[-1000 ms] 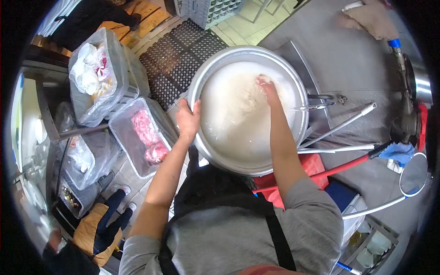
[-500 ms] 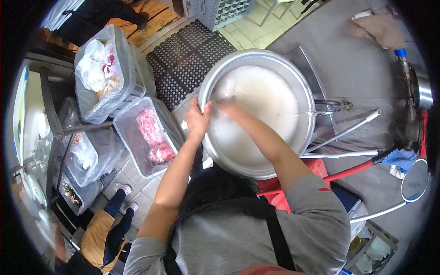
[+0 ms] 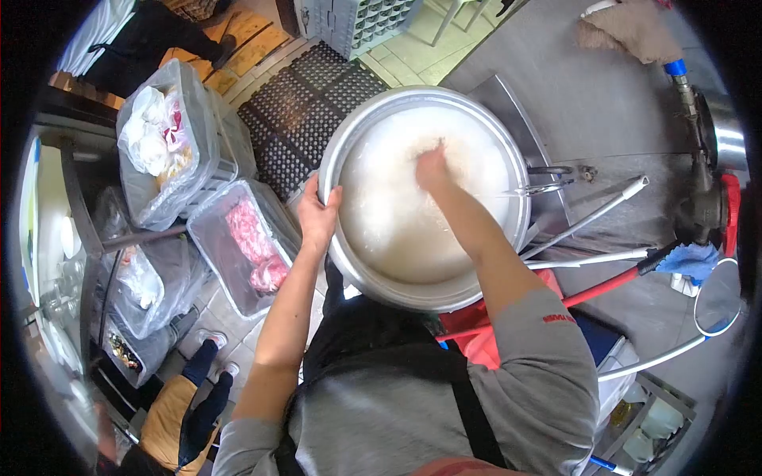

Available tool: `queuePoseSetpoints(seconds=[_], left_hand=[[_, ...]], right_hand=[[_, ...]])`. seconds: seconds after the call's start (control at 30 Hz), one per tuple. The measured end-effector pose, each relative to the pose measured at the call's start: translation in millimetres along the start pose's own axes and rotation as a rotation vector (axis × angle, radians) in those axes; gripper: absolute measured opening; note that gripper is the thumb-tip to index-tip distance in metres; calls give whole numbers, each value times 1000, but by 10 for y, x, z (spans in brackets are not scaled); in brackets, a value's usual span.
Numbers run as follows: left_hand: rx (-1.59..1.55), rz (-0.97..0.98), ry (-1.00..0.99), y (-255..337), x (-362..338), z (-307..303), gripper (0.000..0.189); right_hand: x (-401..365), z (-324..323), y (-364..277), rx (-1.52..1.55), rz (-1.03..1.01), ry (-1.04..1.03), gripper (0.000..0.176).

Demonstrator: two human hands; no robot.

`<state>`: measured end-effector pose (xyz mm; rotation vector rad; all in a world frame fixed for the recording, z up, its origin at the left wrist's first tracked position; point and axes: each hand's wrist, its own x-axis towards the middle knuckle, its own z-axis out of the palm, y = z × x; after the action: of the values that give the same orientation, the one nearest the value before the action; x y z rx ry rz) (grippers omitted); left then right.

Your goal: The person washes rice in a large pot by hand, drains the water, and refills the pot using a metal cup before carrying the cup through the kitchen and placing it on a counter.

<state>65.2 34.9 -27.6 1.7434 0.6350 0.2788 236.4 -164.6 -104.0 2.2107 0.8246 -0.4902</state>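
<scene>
A silver-grey pot (image 3: pixel 349 262) holds milky white water (image 3: pixel 397 214); beside it, a bin (image 3: pixel 214 238) holds pink pieces (image 3: pixel 255 238).

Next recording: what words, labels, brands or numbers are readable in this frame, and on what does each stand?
Red print on the grey right sleeve: too small and blurred to read.
Nothing else: no writing shows on the metal pot or anything around it.

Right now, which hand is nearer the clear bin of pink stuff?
Left. The left hand grips the pot by its rim, on the side facing the bin; the right hand is dipped in the cloudy water mid-pot, farther away.
</scene>
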Motion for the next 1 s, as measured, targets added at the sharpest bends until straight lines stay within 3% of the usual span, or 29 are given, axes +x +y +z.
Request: queuePoseSetpoints(seconds=[0.03, 0.1, 0.17, 0.27, 0.4, 0.47, 0.53, 0.6, 0.73, 0.9, 1.0], left_hand=[[-12, -27, 4, 3, 2, 0, 43], [-38, -88, 6, 19, -22, 12, 40], [-53, -111, 3, 16, -38, 14, 41], [-106, -139, -4, 131, -50, 9, 38], [-135, -95, 11, 57, -42, 12, 40], [-167, -77, 22, -22, -19, 34, 40], [-179, -110, 16, 64, -34, 27, 40], [-184, -122, 15, 54, -51, 24, 40], [-171, -98, 43, -43, -28, 48, 39], [-121, -91, 26, 55, -29, 18, 36], [-86, -77, 44, 156, -58, 4, 34]], right_hand=[[346, 321, 57, 159, 174, 24, 41], [488, 565, 261, 492, 289, -48, 45], [88, 54, 746, 848, 167, -235, 49], [-194, 383, 810, 1235, 427, -127, 61], [-662, 603, 719, 1666, 433, -322, 73], [-992, 703, 614, 1889, 419, -144, 77], [-1288, 568, 503, 2114, 467, -246, 78], [-1551, 99, 470, 2326, 579, -669, 77], [-1420, 1030, -124, 2681, 425, -434, 73], [-1328, 533, -769, 3114, 569, 25, 64], [-1044, 334, -818, 3216, 498, 309, 59]])
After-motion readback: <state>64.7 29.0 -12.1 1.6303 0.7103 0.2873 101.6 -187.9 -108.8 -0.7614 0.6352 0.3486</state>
